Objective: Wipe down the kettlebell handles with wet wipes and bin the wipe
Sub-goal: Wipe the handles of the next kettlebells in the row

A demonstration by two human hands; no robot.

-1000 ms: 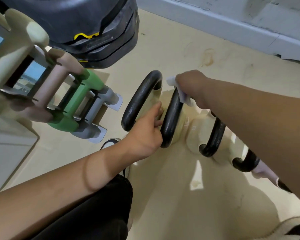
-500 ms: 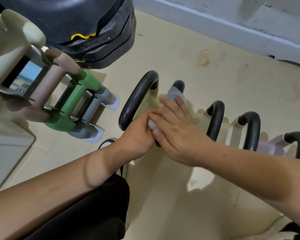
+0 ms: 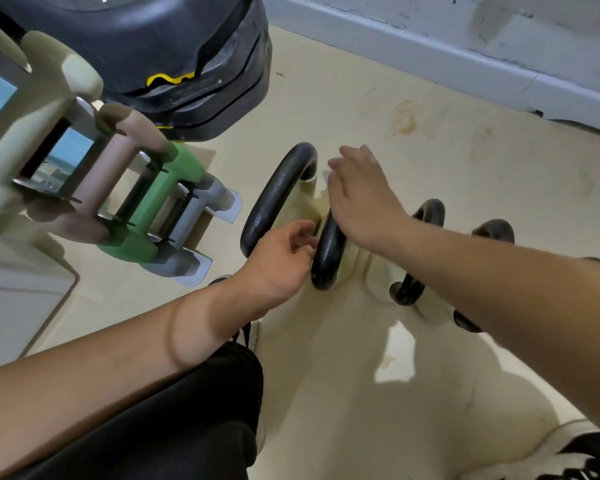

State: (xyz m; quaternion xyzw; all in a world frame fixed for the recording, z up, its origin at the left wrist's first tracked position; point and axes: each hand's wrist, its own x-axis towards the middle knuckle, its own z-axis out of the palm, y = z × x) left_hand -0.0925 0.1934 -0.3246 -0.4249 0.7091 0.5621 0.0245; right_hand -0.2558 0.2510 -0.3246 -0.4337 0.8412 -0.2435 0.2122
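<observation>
Seen from the head camera, the only marking is a yellow squiggle [image 3: 167, 79] on the rim of a black stack of weights [image 3: 187, 46] at the top left; too little of it shows to read.

The floor [image 3: 326, 98] is pale cream and smooth, with a brownish stain [image 3: 406, 123] near the grey skirting board [image 3: 430, 53] below a scuffed white wall [image 3: 499, 15]. A bright patch of light [image 3: 395, 358] lies on the floor in the lower middle.

Four black kettlebell handles stand in a row on cream bodies that blend into the floor. The first handle [image 3: 278, 199] is bare. The right hand [image 3: 361, 199] lies palm down over the top of the second handle [image 3: 328, 258], fingers bent over it, clamping the wipe [image 3: 325, 174] to the metal; only a small pale scrap shows by the thumb. The left hand [image 3: 284, 261] reaches into the gap between the first two handles, its fingers curled onto the lower part of the second handle. The third handle [image 3: 407, 289] and fourth handle [image 3: 494, 230] are partly hidden behind the right forearm.

At the left, dumbbells sit side by side: cream [image 3: 49, 98], dusty pink [image 3: 118, 157], green [image 3: 174, 181] and grey [image 3: 187, 268]. A black trouser leg [image 3: 187, 410] fills the bottom edge, and a black and white shoe [image 3: 596, 452] shows at the bottom right.
</observation>
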